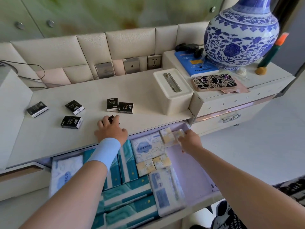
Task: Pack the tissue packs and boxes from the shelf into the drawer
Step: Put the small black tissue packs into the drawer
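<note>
Pack in hand: one black pack (112, 118) on the shelf (140, 90), just behind the open drawer (194, 172), left of its middle.
Left hand: the left hand (110, 129) lies over that pack with fingers curled round it, so it looks gripped; the pack is mostly hidden, so I cannot tell its long axis.
Right hand: the right hand (189, 142) pinches a bundle of yellow packs (170, 135) in the drawer's rear right corner.
Deciding relation: the drawer opening lies below the gripped pack and nearer the person, so the carry is likely a short pull back over the shelf edge and down.
Free space: the bare floor is along the drawer's right side, which the right hand now occupies.
Still on the shelf: a pair of black packs (119, 105) touching each other farther behind the drawer, and three black packs (71, 122) well apart beyond its left end, all nearer the left hand.
Drawer fill: teal packs (128, 164) and pale blue packs (148, 147) crowd its left and middle.
Beside: a white tissue holder (173, 91) stands behind the drawer's right end.
</note>
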The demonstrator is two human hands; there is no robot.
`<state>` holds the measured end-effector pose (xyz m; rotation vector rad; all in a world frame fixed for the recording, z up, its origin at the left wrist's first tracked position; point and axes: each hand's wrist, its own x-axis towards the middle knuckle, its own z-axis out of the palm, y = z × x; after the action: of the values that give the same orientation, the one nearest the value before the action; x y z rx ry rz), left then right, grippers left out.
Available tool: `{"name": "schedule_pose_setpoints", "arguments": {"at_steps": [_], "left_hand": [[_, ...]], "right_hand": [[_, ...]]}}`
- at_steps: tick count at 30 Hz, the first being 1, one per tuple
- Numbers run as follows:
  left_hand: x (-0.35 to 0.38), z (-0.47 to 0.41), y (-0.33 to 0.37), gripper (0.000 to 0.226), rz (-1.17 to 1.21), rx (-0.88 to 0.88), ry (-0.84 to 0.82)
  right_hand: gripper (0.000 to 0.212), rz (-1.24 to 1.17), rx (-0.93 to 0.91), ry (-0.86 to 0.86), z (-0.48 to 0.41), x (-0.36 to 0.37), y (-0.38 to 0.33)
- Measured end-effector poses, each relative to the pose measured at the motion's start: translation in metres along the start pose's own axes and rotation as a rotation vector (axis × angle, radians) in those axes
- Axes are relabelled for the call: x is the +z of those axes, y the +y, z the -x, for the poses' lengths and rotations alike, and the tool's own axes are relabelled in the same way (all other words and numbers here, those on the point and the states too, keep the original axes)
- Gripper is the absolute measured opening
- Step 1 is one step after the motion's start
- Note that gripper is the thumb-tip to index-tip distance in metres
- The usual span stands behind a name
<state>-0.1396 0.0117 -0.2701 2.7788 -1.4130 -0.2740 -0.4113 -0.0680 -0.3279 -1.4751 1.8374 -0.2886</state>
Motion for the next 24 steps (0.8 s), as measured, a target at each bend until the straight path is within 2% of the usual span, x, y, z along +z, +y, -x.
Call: {"name": "schedule_pose_setpoints", "arguments": {"at_steps": [2, 4, 5, 7, 10, 15, 17, 19, 21, 22, 24], "left_hand": [[0.003, -0.002, 0.004, 0.058, 0.063, 0.04, -0.001], [0.004, -0.003, 0.012, 0.063, 0.102, 0.127, 0.017], [0.005, -0.002, 0.016, 0.065, 0.117, 0.166, 0.023], [0.008, -0.001, 0.023, 0.066, 0.139, 0.219, 0.034], [0.011, 0.0, 0.033, 0.064, 0.161, 0.266, 0.055], [0.009, -0.001, 0.044, 0.059, 0.227, 0.31, 0.055], [0.008, 0.0, 0.045, 0.057, 0.308, 0.333, 0.032], [0.006, 0.001, 0.045, 0.059, 0.419, 0.34, -0.006], [0.003, 0.002, 0.043, 0.062, 0.51, 0.369, -0.013], [0.0, 0.002, 0.042, 0.062, 0.547, 0.392, 0.0], [-0.01, 0.004, 0.039, 0.061, 0.611, 0.427, 0.039]], "right_hand": [[0.033, -0.136, 0.017, -0.035, -0.003, 0.004, -0.002], [0.06, -0.299, 0.058, -0.086, -0.003, 0.005, -0.008], [0.066, -0.359, 0.074, -0.115, -0.003, 0.005, -0.011], [0.061, -0.406, 0.108, -0.149, -0.007, 0.004, -0.013], [0.041, -0.255, 0.108, -0.101, -0.012, 0.005, -0.008], [0.028, 0.103, -0.079, 0.016, -0.003, 0.002, -0.011], [0.025, 0.328, -0.197, 0.163, 0.004, -0.007, -0.02], [0.017, 0.425, -0.342, 0.331, 0.014, -0.015, -0.036], [0.018, 0.296, -0.539, 0.4, 0.03, -0.012, -0.058], [0.018, 0.164, -0.625, 0.367, 0.039, -0.007, -0.072], [0.028, -0.045, -0.708, 0.188, 0.055, 0.007, -0.104]]}}
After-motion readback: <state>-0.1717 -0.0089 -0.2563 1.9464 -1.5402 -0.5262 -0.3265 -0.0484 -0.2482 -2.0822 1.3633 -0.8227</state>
